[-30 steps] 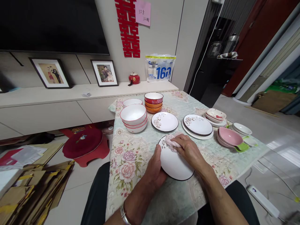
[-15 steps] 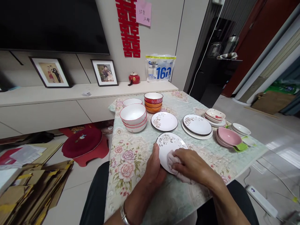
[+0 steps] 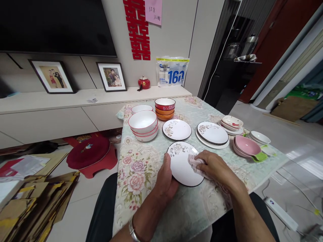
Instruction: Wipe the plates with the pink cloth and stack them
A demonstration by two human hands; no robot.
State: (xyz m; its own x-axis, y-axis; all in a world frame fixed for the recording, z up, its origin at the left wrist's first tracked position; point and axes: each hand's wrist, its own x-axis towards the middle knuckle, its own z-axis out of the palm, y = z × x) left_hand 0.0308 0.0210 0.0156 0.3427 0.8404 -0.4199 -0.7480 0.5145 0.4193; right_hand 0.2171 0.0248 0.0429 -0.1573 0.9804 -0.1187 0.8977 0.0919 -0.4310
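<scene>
My left hand [image 3: 165, 179] grips the left edge of a white plate [image 3: 183, 169] with a dark rim and a brown flower print, thumb on top and fingers underneath. The plate is held tilted over the near part of the table. Bunched in my right hand [image 3: 212, 168] is a pale cloth [image 3: 195, 163], pressed on the plate's right side. Just beyond lies another flowered plate [image 3: 177, 129]. A pile of similar plates [image 3: 212, 133] sits to its right, and white bowls with red rims [image 3: 143, 121] are stacked to its left.
A flowered tablecloth [image 3: 141, 168] covers the table. Orange and red bowls [image 3: 165, 109] stand stacked at the back. Pink bowls [image 3: 247, 146], small white bowls [image 3: 259, 137] and patterned dishes [image 3: 232, 122] sit on the right. A red stool [image 3: 88, 153] and flattened cardboard [image 3: 35, 201] are at left.
My right hand has moved the cloth up and to the right across the plate, uncovering its middle and lower edge. My left hand keeps its hold on the plate's left edge.
</scene>
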